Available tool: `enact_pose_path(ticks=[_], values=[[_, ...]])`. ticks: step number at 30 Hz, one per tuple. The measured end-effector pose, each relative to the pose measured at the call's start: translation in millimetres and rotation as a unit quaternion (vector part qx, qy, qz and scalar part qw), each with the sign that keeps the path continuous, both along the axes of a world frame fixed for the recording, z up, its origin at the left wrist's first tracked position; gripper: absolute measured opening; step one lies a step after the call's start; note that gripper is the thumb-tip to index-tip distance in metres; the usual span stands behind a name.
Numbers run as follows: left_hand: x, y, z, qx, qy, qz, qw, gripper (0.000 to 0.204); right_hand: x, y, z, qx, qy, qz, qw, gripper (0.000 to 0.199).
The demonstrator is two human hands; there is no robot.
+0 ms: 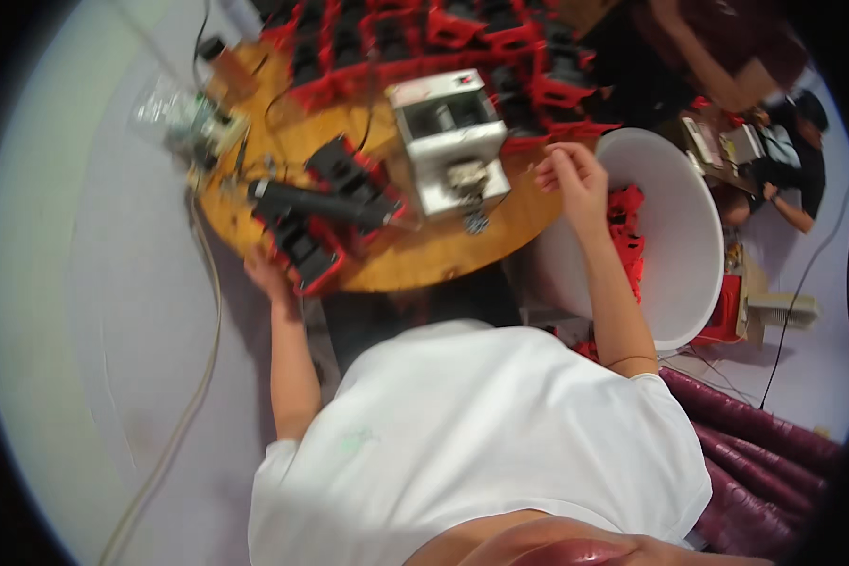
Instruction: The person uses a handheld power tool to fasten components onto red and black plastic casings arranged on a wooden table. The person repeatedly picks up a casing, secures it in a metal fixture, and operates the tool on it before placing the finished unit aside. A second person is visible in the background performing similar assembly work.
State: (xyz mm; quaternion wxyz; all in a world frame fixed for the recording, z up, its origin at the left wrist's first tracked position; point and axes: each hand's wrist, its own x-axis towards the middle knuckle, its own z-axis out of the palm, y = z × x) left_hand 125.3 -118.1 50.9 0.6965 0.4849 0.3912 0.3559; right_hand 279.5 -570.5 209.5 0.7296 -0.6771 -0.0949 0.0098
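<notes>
At the table's left front edge, my left hand [267, 275] grips the side of a red-and-black plastic housing [304, 253]; some of its fingers are hidden. A black electric screwdriver [321, 203] lies across this housing and a second red-and-black housing [349, 174] behind it. My right hand [575, 176] is raised by the table's right edge, its fingers curled together. Blur hides whether something small is between them. Left of that hand stands a white box-shaped device [453, 135] with a small metal mechanism [470, 177] at its front.
Rows of red-and-black housings [349, 47] fill the back of the round wooden table [424, 264]. A large white bin [693, 255] with red parts [625, 236] stands at right. Plastic bags [174, 118] and a brown bottle [224, 61] are at left. Other people work at far right.
</notes>
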Motion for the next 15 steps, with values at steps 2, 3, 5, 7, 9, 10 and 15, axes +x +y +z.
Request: enact_pose_path(ticks=[2,3,5,7,9,10,15], values=[[-7,22,-26,0.115,-0.029,-0.027,0.993,0.033,-10,10,3,-0.005,-0.012,0.016,1.0,0.016],[-3,19,-23,0.107,-0.023,-0.011,0.994,0.035,-13,13,4,-0.013,-0.018,0.021,1.0,0.017],[3,12,-15,0.097,-0.025,0.001,0.995,0.037,-16,22,8,-0.023,-0.045,0.04,0.998,0.017],[-4,11,-14,0.091,-0.033,0.0,0.995,0.038,-19,37,11,-0.047,-0.047,0.055,0.996,0.017],[-9,12,-17,0.086,-0.055,-0.005,0.995,0.04,-23,54,16,-0.065,-0.049,0.078,0.994,0.018],[-6,10,-18,0.081,-0.071,-0.011,0.994,0.04,-26,66,22,-0.071,-0.057,0.09,0.992,0.018],[-1,9,-26,0.098,-0.036,0.017,0.994,0.044,-54,169,47,-0.272,-0.218,0.218,0.912,0.034]])
